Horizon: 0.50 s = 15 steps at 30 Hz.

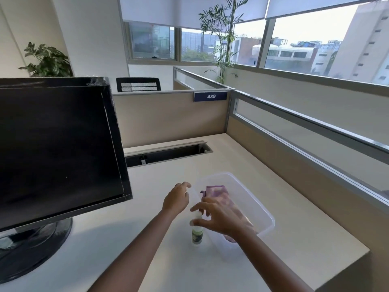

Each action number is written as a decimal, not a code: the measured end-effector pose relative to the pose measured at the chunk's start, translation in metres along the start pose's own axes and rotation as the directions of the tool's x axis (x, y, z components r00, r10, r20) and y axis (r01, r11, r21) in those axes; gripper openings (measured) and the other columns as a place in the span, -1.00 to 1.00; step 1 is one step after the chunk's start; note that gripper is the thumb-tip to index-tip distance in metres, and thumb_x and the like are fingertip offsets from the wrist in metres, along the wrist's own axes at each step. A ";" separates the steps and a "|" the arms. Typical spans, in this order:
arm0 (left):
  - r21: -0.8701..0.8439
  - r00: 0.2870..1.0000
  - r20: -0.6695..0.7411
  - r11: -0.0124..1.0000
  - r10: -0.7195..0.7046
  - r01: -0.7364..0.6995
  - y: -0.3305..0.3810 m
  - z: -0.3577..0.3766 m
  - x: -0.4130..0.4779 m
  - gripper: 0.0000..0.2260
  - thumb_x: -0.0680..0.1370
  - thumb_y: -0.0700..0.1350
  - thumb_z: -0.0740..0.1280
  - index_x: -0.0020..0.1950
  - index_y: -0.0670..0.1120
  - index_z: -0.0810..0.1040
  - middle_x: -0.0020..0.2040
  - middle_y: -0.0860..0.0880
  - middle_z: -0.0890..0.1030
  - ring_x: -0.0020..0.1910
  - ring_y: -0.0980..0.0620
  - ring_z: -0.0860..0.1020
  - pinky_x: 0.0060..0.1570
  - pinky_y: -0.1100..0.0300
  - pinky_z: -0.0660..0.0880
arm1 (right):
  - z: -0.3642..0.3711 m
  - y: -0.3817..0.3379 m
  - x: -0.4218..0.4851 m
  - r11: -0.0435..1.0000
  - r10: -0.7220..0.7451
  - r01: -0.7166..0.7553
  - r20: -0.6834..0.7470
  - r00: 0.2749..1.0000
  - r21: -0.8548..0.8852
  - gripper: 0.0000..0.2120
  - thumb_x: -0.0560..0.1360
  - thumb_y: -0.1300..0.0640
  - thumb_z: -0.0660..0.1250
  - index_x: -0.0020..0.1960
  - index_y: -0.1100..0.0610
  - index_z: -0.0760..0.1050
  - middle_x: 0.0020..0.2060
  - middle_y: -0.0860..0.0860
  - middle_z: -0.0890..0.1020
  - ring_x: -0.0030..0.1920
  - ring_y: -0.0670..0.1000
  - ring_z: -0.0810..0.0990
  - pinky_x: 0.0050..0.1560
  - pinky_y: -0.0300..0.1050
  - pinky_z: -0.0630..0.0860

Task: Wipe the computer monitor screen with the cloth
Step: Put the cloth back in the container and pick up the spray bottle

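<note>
A black computer monitor with a dark screen stands at the left on a round black base. A purple cloth lies folded inside a clear plastic tub on the desk. A small white spray bottle with a green label stands upright just left of the tub. My right hand hovers over the bottle's top with fingers spread, fingertips at its cap; whether it grips is unclear. My left hand is at the tub's left rim, fingers apart, holding nothing.
The pale desk ends at a corner on the right. An open cable slot runs behind the tub. Beige cubicle partitions wall the back and right sides. A mesh chair back and plants stand beyond.
</note>
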<state>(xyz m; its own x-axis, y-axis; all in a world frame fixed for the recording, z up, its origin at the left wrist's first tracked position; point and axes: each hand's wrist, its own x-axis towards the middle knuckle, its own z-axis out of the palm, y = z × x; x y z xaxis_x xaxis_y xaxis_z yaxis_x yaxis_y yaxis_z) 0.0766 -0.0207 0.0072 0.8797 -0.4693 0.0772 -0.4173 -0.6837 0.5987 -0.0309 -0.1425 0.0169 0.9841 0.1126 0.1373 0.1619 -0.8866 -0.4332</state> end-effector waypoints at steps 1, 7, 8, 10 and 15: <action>-0.012 1.000 0.008 1.000 0.000 0.000 -0.003 -0.001 -0.004 -0.73 0.58 -0.24 0.09 0.25 -0.11 0.41 0.24 -0.16 0.48 0.15 -0.11 0.50 0.10 0.08 0.47 | 0.001 -0.003 -0.001 1.000 0.010 -0.010 0.004 1.000 -0.019 -0.65 0.45 -0.14 0.33 0.15 0.00 0.54 0.00 -0.01 0.55 -0.19 -0.15 0.40 -0.11 -0.22 0.37; -0.182 0.970 0.240 0.983 0.035 0.010 -0.014 -0.011 -0.025 -0.61 0.46 -0.39 0.06 0.15 -0.09 0.49 0.12 -0.11 0.54 0.07 -0.01 0.47 0.02 0.16 0.43 | 0.002 -0.011 0.000 0.991 0.112 -0.104 -0.085 0.990 0.086 -0.77 0.45 0.05 0.38 0.05 0.13 0.59 0.00 0.09 0.57 -0.12 -0.09 0.41 -0.19 -0.51 0.29; -0.219 0.953 0.300 0.975 0.049 0.019 -0.015 -0.013 -0.027 -0.59 0.44 -0.41 0.06 0.16 -0.09 0.48 0.12 -0.09 0.53 0.11 -0.01 0.45 0.07 0.13 0.43 | -0.001 -0.013 0.002 0.986 0.127 -0.112 -0.114 0.985 0.125 -0.79 0.45 0.08 0.38 0.03 0.15 0.60 -0.03 0.08 0.57 -0.11 -0.06 0.44 -0.16 -0.49 0.32; -0.261 0.916 0.397 0.964 0.067 0.043 -0.015 -0.018 -0.032 -0.57 0.43 -0.41 0.12 0.22 -0.08 0.43 0.20 -0.08 0.47 0.19 0.00 0.40 0.11 0.11 0.41 | -0.011 -0.018 0.007 0.975 0.147 -0.107 -0.201 0.968 0.195 -0.84 0.45 0.12 0.38 -0.01 0.17 0.61 -0.11 0.04 0.55 -0.13 -0.03 0.49 -0.11 -0.28 0.44; -0.400 0.929 0.331 0.916 0.165 -0.020 -0.005 -0.023 -0.033 -0.58 0.48 -0.28 0.31 0.31 -0.10 0.34 0.16 -0.06 0.46 0.08 0.01 0.44 -0.01 0.21 0.41 | -0.048 -0.033 0.024 0.908 0.198 -0.020 -0.388 0.900 0.418 -0.84 0.45 0.19 0.39 -0.02 0.26 0.60 -0.18 -0.01 0.51 -0.21 0.01 0.52 -0.27 -0.34 0.52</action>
<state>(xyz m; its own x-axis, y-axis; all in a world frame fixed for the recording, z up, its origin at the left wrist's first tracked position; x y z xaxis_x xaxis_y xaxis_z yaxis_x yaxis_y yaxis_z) 0.0550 0.0110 0.0204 0.6728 -0.7339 -0.0937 -0.3086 -0.3935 0.8660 -0.0161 -0.1324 0.0769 0.8893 -0.2489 0.3836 0.1578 -0.6202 -0.7684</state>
